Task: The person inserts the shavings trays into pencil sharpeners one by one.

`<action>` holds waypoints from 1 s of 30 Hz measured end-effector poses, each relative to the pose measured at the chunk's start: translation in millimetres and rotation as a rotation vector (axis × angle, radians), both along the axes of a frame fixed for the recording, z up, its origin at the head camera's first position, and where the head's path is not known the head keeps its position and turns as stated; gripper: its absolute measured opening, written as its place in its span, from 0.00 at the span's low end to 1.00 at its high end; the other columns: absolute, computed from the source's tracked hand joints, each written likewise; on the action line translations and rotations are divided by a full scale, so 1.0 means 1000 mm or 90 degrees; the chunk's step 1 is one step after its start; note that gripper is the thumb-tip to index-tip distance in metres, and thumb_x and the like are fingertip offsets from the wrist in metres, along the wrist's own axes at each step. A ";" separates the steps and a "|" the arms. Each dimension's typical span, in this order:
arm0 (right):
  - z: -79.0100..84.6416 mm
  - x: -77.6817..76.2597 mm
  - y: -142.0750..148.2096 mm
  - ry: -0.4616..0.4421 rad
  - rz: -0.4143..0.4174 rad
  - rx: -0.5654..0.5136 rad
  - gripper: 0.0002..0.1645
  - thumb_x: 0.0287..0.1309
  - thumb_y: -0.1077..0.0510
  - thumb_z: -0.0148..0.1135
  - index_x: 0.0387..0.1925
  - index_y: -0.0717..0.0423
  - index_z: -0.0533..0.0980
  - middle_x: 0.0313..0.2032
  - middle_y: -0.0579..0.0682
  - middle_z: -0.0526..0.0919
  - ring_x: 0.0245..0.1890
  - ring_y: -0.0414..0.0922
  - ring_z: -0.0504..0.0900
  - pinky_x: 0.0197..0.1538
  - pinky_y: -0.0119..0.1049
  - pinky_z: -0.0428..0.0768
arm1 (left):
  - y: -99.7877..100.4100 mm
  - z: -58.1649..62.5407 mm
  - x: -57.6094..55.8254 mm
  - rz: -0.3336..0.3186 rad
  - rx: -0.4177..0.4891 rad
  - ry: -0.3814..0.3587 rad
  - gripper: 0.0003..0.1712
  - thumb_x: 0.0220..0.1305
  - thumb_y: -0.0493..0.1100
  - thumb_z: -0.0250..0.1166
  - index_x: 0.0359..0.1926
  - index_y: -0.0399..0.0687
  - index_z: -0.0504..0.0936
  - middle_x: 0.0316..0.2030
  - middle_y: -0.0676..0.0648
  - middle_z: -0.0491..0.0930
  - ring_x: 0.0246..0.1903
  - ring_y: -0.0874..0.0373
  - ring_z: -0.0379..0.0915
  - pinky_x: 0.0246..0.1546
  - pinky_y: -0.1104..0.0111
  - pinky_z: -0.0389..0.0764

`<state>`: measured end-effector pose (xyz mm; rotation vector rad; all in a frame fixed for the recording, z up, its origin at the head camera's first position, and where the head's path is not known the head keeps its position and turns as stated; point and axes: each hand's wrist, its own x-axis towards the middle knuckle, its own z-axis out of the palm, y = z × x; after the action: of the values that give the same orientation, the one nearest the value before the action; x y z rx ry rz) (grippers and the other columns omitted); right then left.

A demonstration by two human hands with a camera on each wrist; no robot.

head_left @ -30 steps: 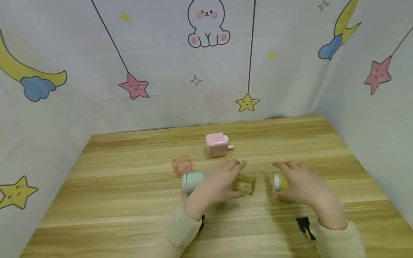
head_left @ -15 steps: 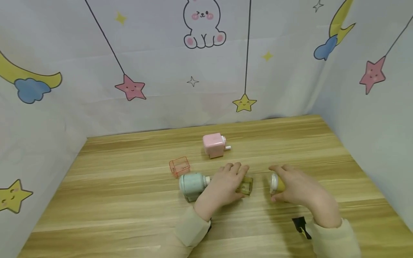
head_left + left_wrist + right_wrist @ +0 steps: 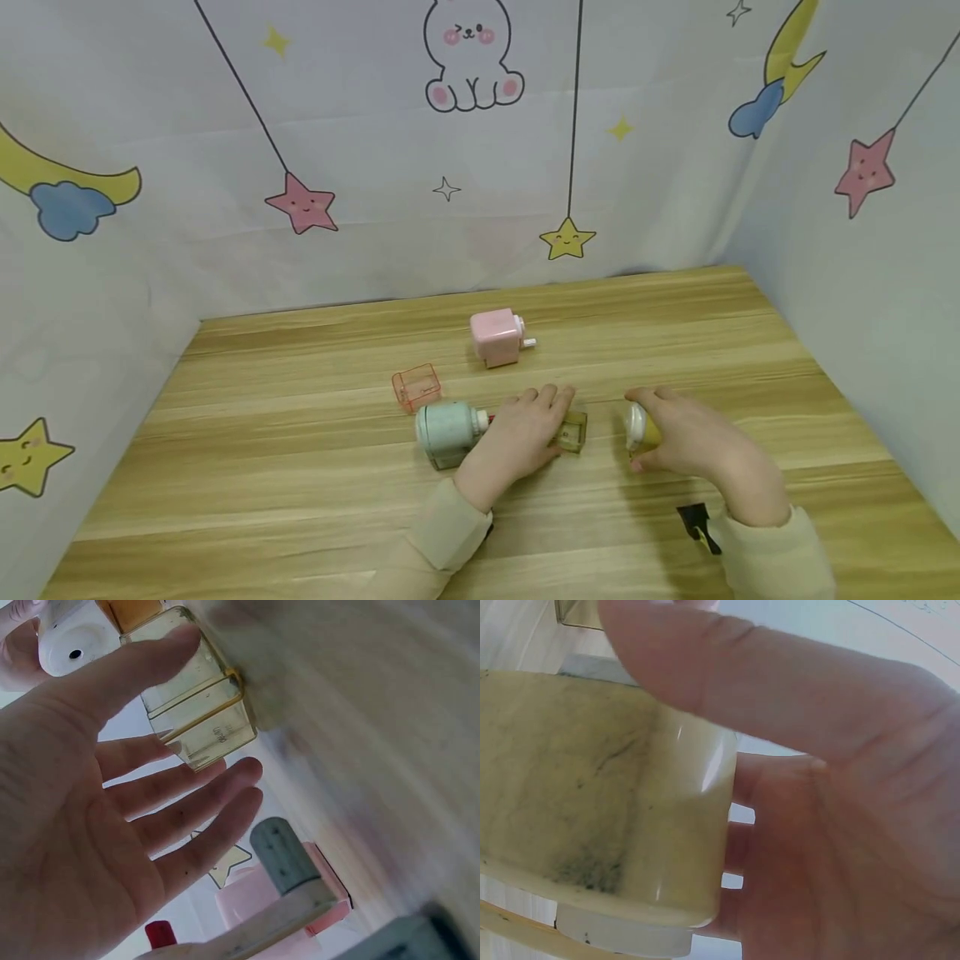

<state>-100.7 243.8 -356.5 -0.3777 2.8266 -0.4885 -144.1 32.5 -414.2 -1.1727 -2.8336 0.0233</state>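
Observation:
My right hand (image 3: 693, 433) grips a yellow pencil sharpener (image 3: 651, 425) with a white round front, lying toward the left hand. In the right wrist view the scuffed yellow body (image 3: 607, 787) sits between thumb and fingers; its front end is out of frame. My left hand (image 3: 517, 437) has thumb and fingers on either side of a clear yellow shavings drawer (image 3: 572, 432). In the left wrist view the thumb lies across this drawer (image 3: 195, 712) and the fingertips reach behind it. The drawer and sharpener are apart in the head view.
A mint sharpener (image 3: 448, 429) lies just left of my left wrist, its crank (image 3: 300, 892) close to that hand. Behind stand a pink sharpener (image 3: 497, 337) and a clear red drawer (image 3: 417, 388). Cloth walls (image 3: 375, 267) bound the wooden table (image 3: 262, 467).
My left hand has shifted slightly right over the yellow drawer, uncovering more of the mint sharpener. The right hand keeps its grip on the yellow sharpener. The head view has shifted a little.

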 end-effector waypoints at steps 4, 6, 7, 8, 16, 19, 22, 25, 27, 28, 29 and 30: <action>0.000 0.000 0.000 -0.004 -0.001 0.000 0.52 0.32 0.47 0.73 0.60 0.62 0.62 0.55 0.73 0.66 0.52 0.67 0.65 0.51 0.66 0.68 | -0.001 -0.001 -0.001 -0.007 0.005 0.000 0.44 0.49 0.54 0.67 0.64 0.43 0.60 0.48 0.48 0.73 0.42 0.56 0.69 0.37 0.67 0.79; 0.000 0.000 0.000 -0.003 -0.002 -0.002 0.52 0.32 0.49 0.73 0.60 0.62 0.62 0.56 0.74 0.66 0.52 0.68 0.64 0.51 0.66 0.67 | -0.001 -0.001 -0.001 -0.011 0.002 0.001 0.43 0.49 0.53 0.67 0.63 0.42 0.61 0.48 0.48 0.73 0.42 0.56 0.69 0.39 0.67 0.79; 0.000 0.000 0.000 -0.001 -0.001 -0.003 0.51 0.32 0.49 0.73 0.60 0.63 0.62 0.55 0.74 0.66 0.52 0.68 0.64 0.51 0.66 0.67 | -0.001 -0.001 -0.001 -0.012 0.000 0.002 0.43 0.49 0.54 0.67 0.63 0.42 0.61 0.48 0.48 0.73 0.42 0.56 0.69 0.40 0.67 0.78; 0.000 0.000 0.000 0.002 0.000 -0.004 0.51 0.31 0.50 0.74 0.59 0.63 0.62 0.55 0.74 0.67 0.52 0.67 0.65 0.51 0.66 0.68 | -0.001 -0.001 -0.002 -0.014 -0.002 0.003 0.43 0.49 0.54 0.67 0.62 0.42 0.62 0.48 0.48 0.73 0.42 0.56 0.69 0.41 0.67 0.78; -0.003 0.000 0.003 0.026 0.018 -0.009 0.44 0.29 0.55 0.75 0.52 0.64 0.66 0.44 0.64 0.77 0.42 0.59 0.74 0.46 0.59 0.74 | -0.002 0.000 -0.002 -0.031 0.007 0.014 0.36 0.48 0.53 0.68 0.57 0.43 0.68 0.45 0.48 0.75 0.41 0.57 0.70 0.38 0.66 0.79; -0.004 0.000 0.003 0.033 0.027 -0.008 0.40 0.31 0.57 0.74 0.49 0.64 0.67 0.40 0.61 0.79 0.39 0.56 0.75 0.44 0.56 0.76 | -0.002 -0.001 -0.002 -0.040 0.012 0.021 0.32 0.48 0.53 0.68 0.52 0.44 0.71 0.42 0.49 0.75 0.38 0.57 0.69 0.36 0.67 0.79; -0.005 -0.001 0.004 0.041 0.036 -0.009 0.36 0.33 0.57 0.73 0.46 0.63 0.68 0.36 0.56 0.80 0.35 0.52 0.76 0.41 0.54 0.78 | -0.002 -0.002 -0.003 -0.044 0.015 0.022 0.29 0.48 0.53 0.68 0.49 0.45 0.72 0.40 0.50 0.74 0.37 0.57 0.69 0.35 0.67 0.78; -0.005 -0.002 0.004 0.048 0.042 -0.013 0.33 0.33 0.56 0.73 0.43 0.61 0.69 0.32 0.53 0.80 0.32 0.49 0.76 0.38 0.51 0.79 | -0.003 -0.002 -0.003 -0.045 0.015 0.017 0.28 0.48 0.53 0.68 0.48 0.46 0.73 0.39 0.50 0.74 0.37 0.58 0.69 0.35 0.68 0.78; -0.005 -0.002 0.004 0.051 0.046 -0.016 0.32 0.33 0.56 0.73 0.42 0.61 0.69 0.31 0.52 0.80 0.31 0.48 0.76 0.37 0.50 0.79 | -0.003 -0.001 -0.003 -0.046 0.015 0.014 0.28 0.48 0.53 0.68 0.48 0.46 0.73 0.39 0.50 0.74 0.37 0.58 0.68 0.35 0.68 0.78; -0.005 -0.003 0.004 0.054 0.049 -0.017 0.31 0.33 0.55 0.73 0.42 0.61 0.69 0.31 0.52 0.79 0.30 0.47 0.75 0.37 0.50 0.79 | -0.003 -0.001 -0.003 -0.047 0.016 0.014 0.27 0.48 0.53 0.68 0.48 0.46 0.73 0.39 0.50 0.74 0.36 0.58 0.68 0.35 0.68 0.78; -0.006 -0.003 0.004 0.057 0.052 -0.020 0.30 0.33 0.55 0.73 0.41 0.60 0.69 0.30 0.50 0.79 0.29 0.46 0.75 0.36 0.49 0.79 | -0.003 -0.001 -0.003 -0.049 0.016 0.014 0.27 0.48 0.53 0.68 0.47 0.46 0.73 0.39 0.50 0.74 0.36 0.58 0.68 0.35 0.68 0.78; -0.006 -0.003 0.004 0.062 0.056 -0.021 0.30 0.33 0.55 0.73 0.40 0.60 0.69 0.29 0.50 0.79 0.29 0.46 0.75 0.35 0.49 0.79 | -0.003 -0.001 -0.003 -0.051 0.017 0.015 0.27 0.48 0.53 0.68 0.47 0.46 0.73 0.38 0.50 0.74 0.36 0.58 0.68 0.35 0.69 0.78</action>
<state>-103.7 248.2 -362.4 -0.5438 2.8822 -0.5126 -147.0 29.8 -414.9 -1.2708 -2.7552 -0.0041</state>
